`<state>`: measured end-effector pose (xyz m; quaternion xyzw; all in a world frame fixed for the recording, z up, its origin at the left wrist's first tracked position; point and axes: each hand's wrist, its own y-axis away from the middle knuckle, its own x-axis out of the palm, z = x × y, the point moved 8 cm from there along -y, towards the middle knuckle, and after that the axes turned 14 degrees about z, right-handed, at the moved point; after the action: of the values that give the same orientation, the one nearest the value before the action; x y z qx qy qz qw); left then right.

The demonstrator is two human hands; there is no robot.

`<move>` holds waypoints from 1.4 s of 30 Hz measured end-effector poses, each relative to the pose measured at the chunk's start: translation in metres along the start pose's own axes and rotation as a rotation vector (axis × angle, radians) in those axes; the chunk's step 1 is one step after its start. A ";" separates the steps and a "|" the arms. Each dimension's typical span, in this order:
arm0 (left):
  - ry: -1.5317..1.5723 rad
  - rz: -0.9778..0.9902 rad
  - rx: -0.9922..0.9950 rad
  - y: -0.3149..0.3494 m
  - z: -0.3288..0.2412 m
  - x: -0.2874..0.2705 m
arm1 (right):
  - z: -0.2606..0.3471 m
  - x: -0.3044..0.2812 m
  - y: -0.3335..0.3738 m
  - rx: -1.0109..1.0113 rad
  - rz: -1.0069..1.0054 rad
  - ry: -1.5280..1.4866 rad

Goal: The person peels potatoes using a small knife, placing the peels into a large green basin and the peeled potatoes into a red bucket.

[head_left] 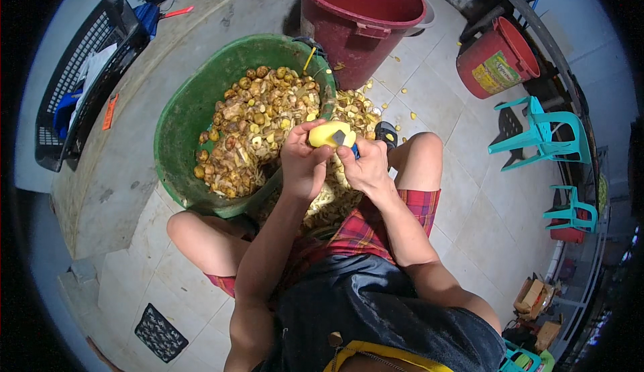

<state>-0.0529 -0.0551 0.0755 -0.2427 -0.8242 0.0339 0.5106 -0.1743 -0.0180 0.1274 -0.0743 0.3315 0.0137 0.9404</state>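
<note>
A peeled yellow potato (320,134) sits in the fingers of my left hand (302,164). My right hand (368,167) is closed around a small knife (339,137); its short grey blade lies against the potato, and a bit of blue handle shows by my fingers. Both hands meet above the near right rim of a big green tub (176,124). Inside the tub are unpeeled brown potatoes (265,77) mixed with many peelings (235,164). More peelings (335,201) cover the floor between my legs.
A tall dark red bin (342,43) stands just behind the tub, and a smaller red bucket (493,63) is at the far right. Turquoise plastic chairs (540,134) line the right side. A concrete ledge (100,191) curves along the left, bearing a black basket (84,80).
</note>
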 end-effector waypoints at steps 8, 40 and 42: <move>-0.028 0.067 -0.001 -0.004 -0.007 0.002 | -0.014 -0.008 -0.006 -0.057 -0.002 -0.007; -0.202 0.309 -0.330 -0.004 -0.015 0.021 | -0.006 0.006 -0.010 0.046 0.270 -0.226; -0.232 0.319 -0.342 -0.003 -0.014 0.020 | -0.009 0.009 -0.009 0.034 0.283 -0.257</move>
<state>-0.0493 -0.0516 0.0988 -0.4470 -0.8221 0.0016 0.3525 -0.1724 -0.0289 0.1164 -0.0085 0.2161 0.1497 0.9648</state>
